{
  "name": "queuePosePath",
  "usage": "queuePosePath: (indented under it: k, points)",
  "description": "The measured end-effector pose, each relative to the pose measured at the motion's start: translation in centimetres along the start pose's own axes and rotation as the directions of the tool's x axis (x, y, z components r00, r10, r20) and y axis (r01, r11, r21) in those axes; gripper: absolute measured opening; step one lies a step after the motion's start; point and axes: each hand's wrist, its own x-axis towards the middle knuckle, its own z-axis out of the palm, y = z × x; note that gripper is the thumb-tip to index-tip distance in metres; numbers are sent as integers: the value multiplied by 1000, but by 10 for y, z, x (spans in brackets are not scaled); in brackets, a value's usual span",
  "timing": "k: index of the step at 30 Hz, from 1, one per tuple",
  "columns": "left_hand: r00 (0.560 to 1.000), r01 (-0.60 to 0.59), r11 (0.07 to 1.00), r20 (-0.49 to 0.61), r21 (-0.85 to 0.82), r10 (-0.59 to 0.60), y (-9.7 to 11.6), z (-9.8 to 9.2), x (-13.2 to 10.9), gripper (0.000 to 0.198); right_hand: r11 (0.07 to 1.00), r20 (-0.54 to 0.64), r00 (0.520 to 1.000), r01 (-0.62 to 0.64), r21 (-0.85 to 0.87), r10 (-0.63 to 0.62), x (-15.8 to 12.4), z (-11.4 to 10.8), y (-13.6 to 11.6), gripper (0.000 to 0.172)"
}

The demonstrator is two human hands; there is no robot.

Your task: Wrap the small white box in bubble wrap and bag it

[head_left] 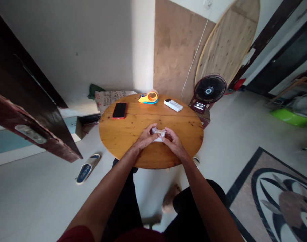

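Both my hands rest on a round wooden table near its front edge. My left hand and my right hand close their fingers on a small white object held between them on the tabletop. What the object is I cannot make out. Farther back on the table lie a red-cased phone, an orange and blue tape dispenser and a white remote control.
A dark wooden door stands open at the left. A sandal lies on the pale floor beside the table. A small fan and a round wooden board stand at the back wall. A patterned rug lies at the right.
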Motion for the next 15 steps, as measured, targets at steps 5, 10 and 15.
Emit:
queuePosePath:
  k: [5,10,15]
  points:
    - [999,-17,999,-45,-37,15,-7,0,7,72,999,-45,999,4,-44,-6,3,1,7,56]
    - [960,-129,965,-216,228,179,-15,-1,11,56,972,-182,982,-4,-234,-40,2,-1,8,53]
    - [962,-146,969,-201,198,186,-12,-3,7,46,955,-179,980,35,-295,-91,-2,-1,2,49]
